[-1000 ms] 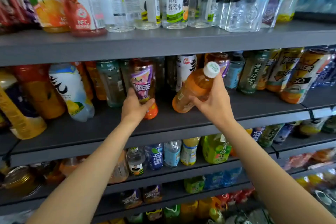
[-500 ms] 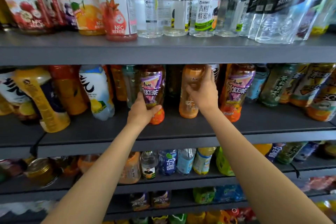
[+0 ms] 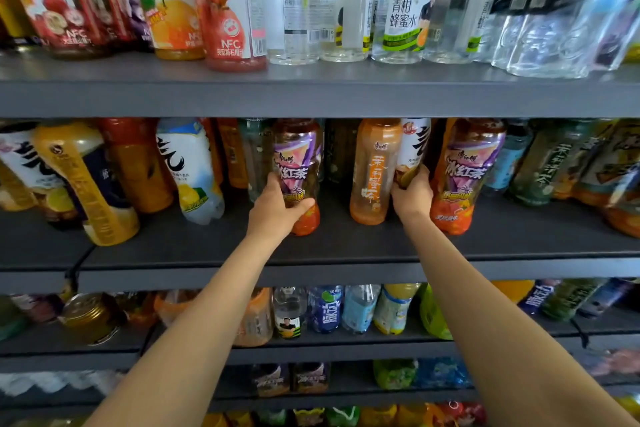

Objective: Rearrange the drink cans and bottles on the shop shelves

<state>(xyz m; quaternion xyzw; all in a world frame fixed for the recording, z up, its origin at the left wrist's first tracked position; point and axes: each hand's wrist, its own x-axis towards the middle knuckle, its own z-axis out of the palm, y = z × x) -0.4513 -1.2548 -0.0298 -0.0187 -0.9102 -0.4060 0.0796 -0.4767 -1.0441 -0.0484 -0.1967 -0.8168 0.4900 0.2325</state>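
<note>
Shelves [image 3: 311, 99] look part-sorted: mid-frame, left hand [image 3: 277, 210] grips an iced-tea bottle [image 3: 299, 177], right hand [image 3: 412, 194] grips a white bottle [image 3: 414, 146] behind the standing orange bottle [image 3: 374, 170]; other rows remain mixed.

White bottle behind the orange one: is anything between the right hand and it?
No. The right hand already has its fingers on the white bottle, reaching into the gap between the orange bottle and the purple-label tea bottle. Both flank it closely, so pulling it forward could nudge them.
</note>
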